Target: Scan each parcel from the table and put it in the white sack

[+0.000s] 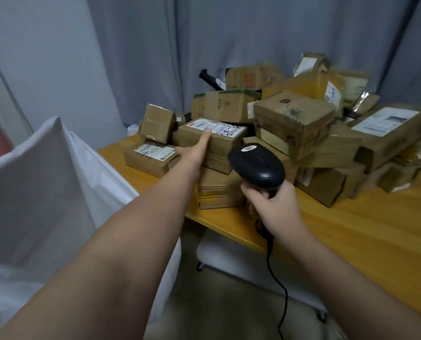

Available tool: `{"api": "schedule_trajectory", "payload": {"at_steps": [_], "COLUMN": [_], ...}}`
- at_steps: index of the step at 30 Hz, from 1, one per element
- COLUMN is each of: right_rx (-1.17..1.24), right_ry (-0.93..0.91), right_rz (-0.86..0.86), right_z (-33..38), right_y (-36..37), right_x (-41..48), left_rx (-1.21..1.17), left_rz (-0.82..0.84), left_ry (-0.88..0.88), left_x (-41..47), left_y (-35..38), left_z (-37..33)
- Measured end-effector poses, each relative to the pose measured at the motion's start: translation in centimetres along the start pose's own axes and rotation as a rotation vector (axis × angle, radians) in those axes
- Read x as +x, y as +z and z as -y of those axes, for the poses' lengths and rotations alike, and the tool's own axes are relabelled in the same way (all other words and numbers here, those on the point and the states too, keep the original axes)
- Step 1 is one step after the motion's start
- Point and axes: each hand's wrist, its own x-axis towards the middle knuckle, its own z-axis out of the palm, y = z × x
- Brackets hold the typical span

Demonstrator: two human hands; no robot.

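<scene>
Reaching far with left hand (193, 154), thumb on labelled cardboard parcel (225, 141); cannot tell if gripping. Clasping barcode scanner (257, 165) in right hand (273, 204), just right.

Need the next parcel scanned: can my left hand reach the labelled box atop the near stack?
Likely yes: the left hand touches the labelled box with its thumb; nothing lies on the box or blocks its near side.

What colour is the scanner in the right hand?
Black. The scanner shows best in the head view.
</scene>
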Motion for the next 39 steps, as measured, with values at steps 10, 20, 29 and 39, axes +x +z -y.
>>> {"api": "schedule_trajectory", "payload": {"at_steps": [10,20,29,39], "right_rx": [0.026,0.232,0.254,-0.050], "right_ry": [0.044,-0.070,0.056,-0.007], "right_rz": [-0.025,-0.009,0.090,0.105], "right_z": [-1.0,0.4,-0.9,1.1], "right_y": [-0.5,-0.3,3.3,4.4], "right_x": [1.5,-2.0,-4.7,-7.2], "left_rx": [-0.368,-0.237,-0.136,-0.037], "left_rz": [-0.013,0.152,0.292,0.237], "left_ry": [0.061,0.491,0.323,0.453], "left_x": [-1.1,-7.8,-10.0,-9.0], "left_y": [0.6,-8.5,-10.2,-13.5], "left_z": [-0.4,5.5,9.7,11.1]}}
